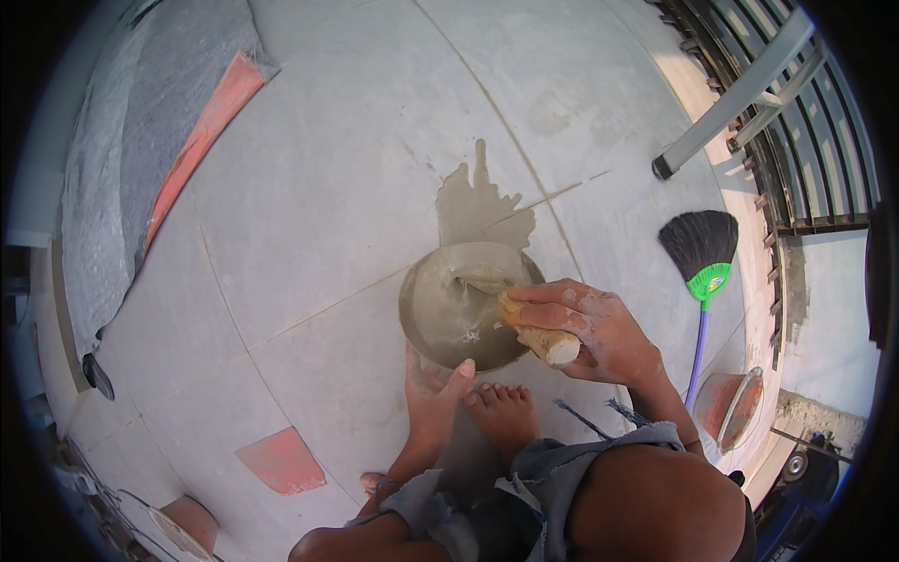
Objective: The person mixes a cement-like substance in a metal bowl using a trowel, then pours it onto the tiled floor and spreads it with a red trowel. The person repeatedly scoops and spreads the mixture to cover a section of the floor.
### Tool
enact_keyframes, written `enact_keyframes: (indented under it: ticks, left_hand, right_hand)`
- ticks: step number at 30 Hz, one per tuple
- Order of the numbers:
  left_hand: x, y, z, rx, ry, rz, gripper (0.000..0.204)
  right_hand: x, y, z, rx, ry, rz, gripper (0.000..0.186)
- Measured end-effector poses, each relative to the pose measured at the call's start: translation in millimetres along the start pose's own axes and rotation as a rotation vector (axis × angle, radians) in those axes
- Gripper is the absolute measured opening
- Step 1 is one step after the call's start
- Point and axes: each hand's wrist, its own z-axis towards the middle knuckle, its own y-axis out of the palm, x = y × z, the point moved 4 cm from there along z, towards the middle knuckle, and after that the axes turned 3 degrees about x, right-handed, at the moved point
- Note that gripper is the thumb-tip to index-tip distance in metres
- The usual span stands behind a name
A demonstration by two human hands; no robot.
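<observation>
A round pan (pixel 440 318) full of wet grey cement slurry sits tilted on the tiled floor in front of me. My right hand (pixel 590 328) grips the wooden handle of a trowel (pixel 541 339) whose blade is buried in the slurry. My left hand (pixel 433 393) holds the pan's near rim from below, thumb on the edge. Beyond the pan a patch of grey slurry (pixel 478 206) is spread over a tile joint. My bare foot (pixel 504 412) rests just behind the pan.
A broom (pixel 702 262) with black bristles, green collar and purple stick lies at the right. An orange pan (pixel 730 405) leans near the floor's edge. A grey metal leg (pixel 721 108) and railing stand upper right. Red tile pieces (pixel 281 461) lie lower left; sheeting (pixel 122 140) lies left.
</observation>
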Motion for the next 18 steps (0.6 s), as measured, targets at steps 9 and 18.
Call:
enact_keyframes:
  ticks: [9, 18]
  left_hand:
    - [-1.0, 0.2, 0.3, 0.001, 0.026, -0.013, 0.091]
    - [-10.9, 0.9, -0.5, -0.016, -0.031, -0.052, 0.074]
  right_hand:
    - [-15.5, 1.7, -6.0, -0.083, -0.063, 0.025, 0.051]
    - [-4.3, 4.4, 4.4, -0.231, -0.072, -0.117, 0.06]
